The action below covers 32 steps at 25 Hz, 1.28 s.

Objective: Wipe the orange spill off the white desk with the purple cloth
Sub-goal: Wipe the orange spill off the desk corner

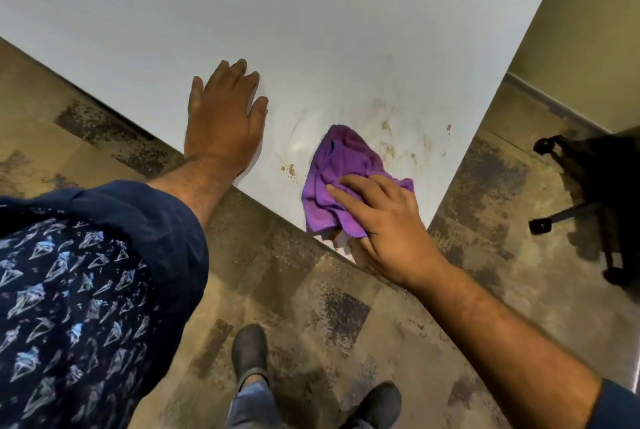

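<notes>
Purple cloth (pixel 343 161) pressed on stained white table (pixel 311 12).
Held down by right hand (pixel 391 220), fingers straight, together; left hand (pixel 221 116) flat nearby, fingers slightly apart.

Navy patterned shirt (pixel 69 290), blue jeans (pixel 249 408), dark shoes (pixel 249 349).

Dim warm light, wide-angle edge distortion

The tabletop (pixel 311 12) lies open beyond the purple cloth (pixel 339 165); the left hand (pixel 223 116) blocks leftward.
</notes>
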Available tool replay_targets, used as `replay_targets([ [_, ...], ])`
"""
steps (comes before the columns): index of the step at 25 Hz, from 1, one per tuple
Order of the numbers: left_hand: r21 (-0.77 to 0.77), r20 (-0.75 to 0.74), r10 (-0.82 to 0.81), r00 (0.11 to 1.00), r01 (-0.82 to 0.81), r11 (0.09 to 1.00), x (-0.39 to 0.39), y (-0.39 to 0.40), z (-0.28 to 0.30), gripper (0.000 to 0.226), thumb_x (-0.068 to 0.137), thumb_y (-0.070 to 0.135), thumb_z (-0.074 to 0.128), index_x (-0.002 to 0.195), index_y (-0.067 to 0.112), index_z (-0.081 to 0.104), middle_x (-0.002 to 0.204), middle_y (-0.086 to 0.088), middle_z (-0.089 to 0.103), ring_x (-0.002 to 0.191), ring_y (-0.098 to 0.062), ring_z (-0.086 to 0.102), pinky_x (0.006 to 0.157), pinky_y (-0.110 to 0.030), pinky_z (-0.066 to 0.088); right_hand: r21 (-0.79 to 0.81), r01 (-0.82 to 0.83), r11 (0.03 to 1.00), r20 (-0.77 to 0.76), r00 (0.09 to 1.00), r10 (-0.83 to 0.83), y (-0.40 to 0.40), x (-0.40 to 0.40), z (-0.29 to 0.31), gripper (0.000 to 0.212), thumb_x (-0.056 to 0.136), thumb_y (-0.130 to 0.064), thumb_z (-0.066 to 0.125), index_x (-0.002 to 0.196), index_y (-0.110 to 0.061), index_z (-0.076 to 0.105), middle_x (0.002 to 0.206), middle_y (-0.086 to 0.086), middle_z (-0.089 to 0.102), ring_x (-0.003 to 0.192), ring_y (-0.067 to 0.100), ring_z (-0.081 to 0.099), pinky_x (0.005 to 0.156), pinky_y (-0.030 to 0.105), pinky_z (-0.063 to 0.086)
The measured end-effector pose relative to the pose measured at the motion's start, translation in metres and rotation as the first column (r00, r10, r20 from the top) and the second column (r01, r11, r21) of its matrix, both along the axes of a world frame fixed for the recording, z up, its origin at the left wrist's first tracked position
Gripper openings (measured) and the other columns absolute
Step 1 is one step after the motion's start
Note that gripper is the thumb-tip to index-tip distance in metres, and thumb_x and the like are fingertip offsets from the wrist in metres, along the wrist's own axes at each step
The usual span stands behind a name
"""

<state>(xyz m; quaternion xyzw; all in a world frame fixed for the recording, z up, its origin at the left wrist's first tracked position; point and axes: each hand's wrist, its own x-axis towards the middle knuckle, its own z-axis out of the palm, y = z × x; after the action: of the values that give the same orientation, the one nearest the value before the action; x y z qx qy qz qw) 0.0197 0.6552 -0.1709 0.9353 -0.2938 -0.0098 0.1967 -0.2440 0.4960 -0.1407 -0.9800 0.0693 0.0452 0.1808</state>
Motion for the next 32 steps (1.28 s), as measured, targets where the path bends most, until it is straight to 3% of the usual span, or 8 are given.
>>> replay_targets([
  [4,-0.003,0.007,0.002,1.0,-0.002,1.0,0.001,-0.001,-0.003,0.051,0.109,0.038,0.036,0.153,0.017,0.05,0.168,-0.003,0.04,0.161,-0.024,0.026,0.13,-0.053,0.009,-0.032,-0.083,0.996,0.052,0.995,0.084,0.01,-0.057,-0.004,0.058,0.097,-0.027,0.068,0.153,-0.032,0.055,0.154,-0.004,0.057,0.133,0.028,0.055,0.097,0.044,0.042],
  [8,-0.013,0.011,-0.002,1.0,0.002,1.0,0.002,-0.001,-0.004,0.052,0.108,0.04,0.036,0.151,0.017,0.051,0.167,-0.004,0.041,0.16,-0.025,0.028,0.13,-0.054,0.01,-0.18,0.017,0.984,0.055,0.998,-0.007,0.008,-0.08,-0.008,0.057,0.097,-0.025,0.065,0.153,-0.035,0.055,0.152,-0.003,0.059,0.118,0.029,0.06,0.086,0.041,0.042],
  [12,-0.009,0.004,0.007,1.0,-0.007,1.0,0.001,-0.001,-0.002,0.052,0.109,0.041,0.036,0.153,0.017,0.05,0.167,-0.004,0.04,0.16,-0.024,0.027,0.13,-0.052,0.009,-0.255,0.23,0.939,0.07,0.973,-0.22,0.002,-0.038,-0.01,0.066,0.093,-0.025,0.067,0.156,-0.034,0.049,0.145,0.006,0.058,0.108,0.031,0.057,0.078,0.04,0.039],
  [15,0.001,0.0,0.003,1.0,-0.003,1.0,-0.001,-0.002,0.001,0.052,0.11,0.039,0.036,0.154,0.016,0.05,0.168,-0.004,0.039,0.16,-0.024,0.026,0.131,-0.052,0.009,-0.237,0.366,0.9,0.095,0.931,-0.353,-0.003,0.008,-0.012,0.064,0.096,-0.024,0.067,0.156,-0.031,0.048,0.139,0.011,0.058,0.11,0.036,0.055,0.081,0.043,0.041],
  [20,0.014,-0.016,0.016,1.0,-0.016,1.0,-0.001,-0.001,0.003,0.05,0.111,0.034,0.036,0.157,0.018,0.047,0.17,-0.002,0.036,0.162,-0.021,0.023,0.132,-0.05,0.006,-0.118,0.457,0.881,0.146,0.886,-0.44,0.015,0.076,-0.015,0.058,0.097,-0.023,0.059,0.154,-0.024,0.051,0.14,0.016,0.058,0.12,0.042,0.054,0.091,0.05,0.043],
  [24,0.019,-0.019,0.014,1.0,-0.014,1.0,0.0,-0.002,0.003,0.049,0.111,0.031,0.035,0.156,0.019,0.048,0.17,-0.001,0.036,0.162,-0.021,0.022,0.132,-0.05,0.006,-0.109,0.341,0.934,0.155,0.934,-0.323,0.048,0.096,-0.017,0.056,0.1,-0.026,0.062,0.155,-0.027,0.049,0.142,0.011,0.057,0.122,0.038,0.053,0.091,0.048,0.044],
  [28,0.02,-0.025,0.016,1.0,-0.015,1.0,0.0,-0.002,0.003,0.047,0.11,0.029,0.037,0.155,0.019,0.05,0.17,0.0,0.036,0.162,-0.021,0.022,0.131,-0.05,0.006,-0.143,0.076,0.987,0.17,0.984,-0.051,0.069,0.025,-0.018,0.061,0.097,-0.03,0.06,0.157,-0.028,0.047,0.13,0.007,0.061,0.107,0.033,0.055,0.077,0.041,0.04],
  [32,0.007,-0.029,0.015,0.999,-0.015,1.0,0.0,-0.002,0.001,0.049,0.11,0.03,0.034,0.155,0.018,0.049,0.17,-0.001,0.037,0.162,-0.02,0.023,0.131,-0.049,0.005,-0.215,0.0,0.977,0.137,0.99,0.03,0.043,-0.052,-0.024,0.063,0.095,-0.019,0.069,0.155,-0.025,0.051,0.126,0.006,0.065,0.101,0.034,0.059,0.074,0.041,0.044],
])
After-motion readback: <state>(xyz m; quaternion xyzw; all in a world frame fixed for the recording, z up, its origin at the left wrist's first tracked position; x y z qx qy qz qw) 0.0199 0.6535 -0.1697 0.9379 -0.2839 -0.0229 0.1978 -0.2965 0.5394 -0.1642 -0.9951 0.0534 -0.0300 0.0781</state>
